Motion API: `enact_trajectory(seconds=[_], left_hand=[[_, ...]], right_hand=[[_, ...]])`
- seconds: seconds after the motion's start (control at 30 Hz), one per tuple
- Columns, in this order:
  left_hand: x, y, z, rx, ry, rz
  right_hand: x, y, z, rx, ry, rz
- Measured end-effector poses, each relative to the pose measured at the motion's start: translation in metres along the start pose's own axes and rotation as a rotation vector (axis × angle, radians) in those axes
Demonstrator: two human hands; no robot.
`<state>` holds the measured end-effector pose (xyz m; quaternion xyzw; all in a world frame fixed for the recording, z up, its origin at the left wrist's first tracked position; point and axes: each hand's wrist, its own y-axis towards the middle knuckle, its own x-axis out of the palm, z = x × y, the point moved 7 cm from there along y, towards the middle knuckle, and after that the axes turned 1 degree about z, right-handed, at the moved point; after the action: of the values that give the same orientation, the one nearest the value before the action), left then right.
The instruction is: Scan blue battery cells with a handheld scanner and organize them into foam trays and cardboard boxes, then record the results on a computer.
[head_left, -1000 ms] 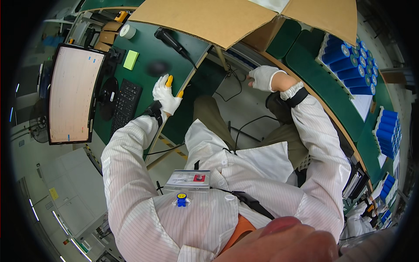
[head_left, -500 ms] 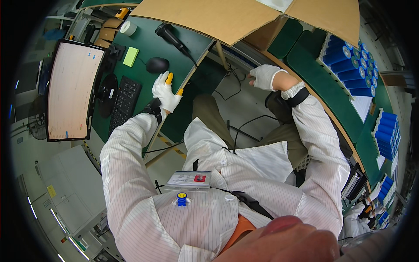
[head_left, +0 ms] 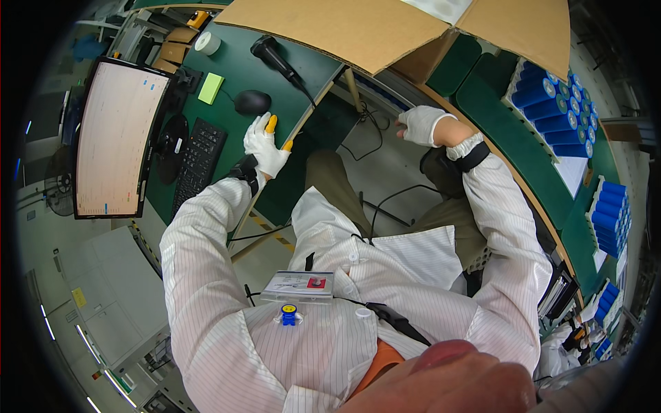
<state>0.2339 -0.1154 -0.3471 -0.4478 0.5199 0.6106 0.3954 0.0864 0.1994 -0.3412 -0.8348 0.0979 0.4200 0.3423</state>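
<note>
My left hand (head_left: 266, 148), in a white glove with yellow covers on two fingertips, lies on the green desk (head_left: 303, 65) near its edge. Its fingers are stretched out and apart, holding nothing, just short of a black computer mouse (head_left: 253, 102). My right hand (head_left: 423, 126), in a white glove with bare fingertips, is held beside the edge of the right-hand green bench (head_left: 492, 110). Its fingers are curled in, and no object shows in them; the palm is hidden. A black keyboard (head_left: 200, 160) lies left of my left hand.
A monitor (head_left: 118, 141) stands at the left. Behind the mouse are a green notepad (head_left: 211, 89), a white roll (head_left: 207, 43) and a black handheld scanner (head_left: 274, 58). An open cardboard box (head_left: 344, 27) spans the far side. Blue cylindrical cells (head_left: 551, 103) stand at the right. Cables hang between the tables.
The whole view has shifted very slightly. Both hands keep practically the same place and pose; nothing has been taken hold of or let go.
</note>
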Motion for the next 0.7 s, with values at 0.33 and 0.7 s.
enact_trajectory(seconds=[0.33,0.7], left_hand=[[0.0006,0.0001,-0.0001,-0.010,0.011,-0.010],[0.0033,-0.0007,-0.0020,-0.011,0.022,-0.036]], right_hand=[[-0.0013,-0.0023,-0.0021,-0.018,-0.031,0.004],[0.0010,-0.0003,-0.0003,-0.022,-0.024,0.008]])
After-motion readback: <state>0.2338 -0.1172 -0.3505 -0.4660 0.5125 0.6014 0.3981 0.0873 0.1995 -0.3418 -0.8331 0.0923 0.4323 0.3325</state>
